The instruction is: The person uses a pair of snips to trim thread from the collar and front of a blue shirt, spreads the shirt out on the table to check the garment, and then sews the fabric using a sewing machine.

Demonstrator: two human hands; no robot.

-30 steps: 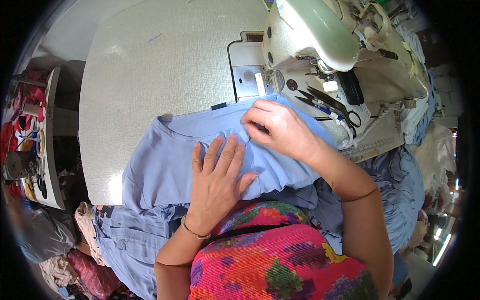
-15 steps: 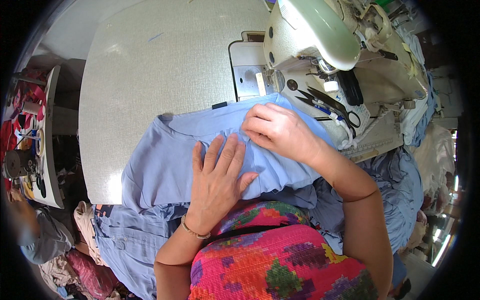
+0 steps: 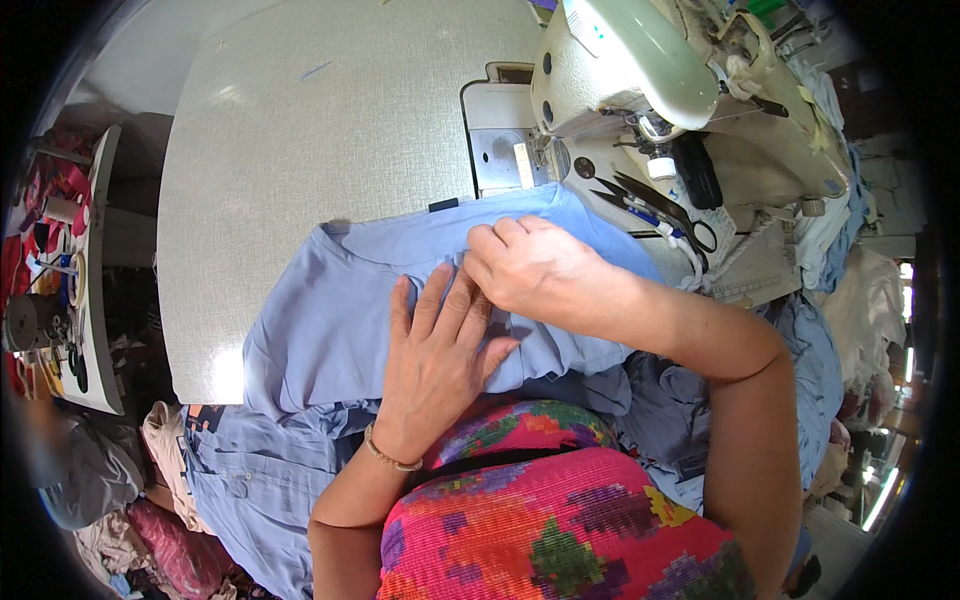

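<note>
The small folds along the neckline point(image 3: 368, 262) seem to call for 2 separate jobs. The left hand point(image 3: 436, 345) should press just firmly enough to stop the cloth sliding; the right hand point(image 3: 530, 265) should work in small, light moves close to those fingertips, so that the fabric is not pulled out of shape.

The left hand lies palm down, its 4 fingers long with slim gaps between them and the thumb held out toward the right hand. It touches the cloth flat and grips nothing visible. The right hand is curled over the cloth just beside the left fingertips; its own tips are hidden, so I cannot tell whether it pinches a fold.

The blue shirt point(image 3: 315, 310) lies under both hands on the worktop point(image 3: 300, 120), with a dark label point(image 3: 443, 205) beyond the left fingertips. Scissors point(image 3: 660, 203) lie beyond the right hand, to its right.
</note>
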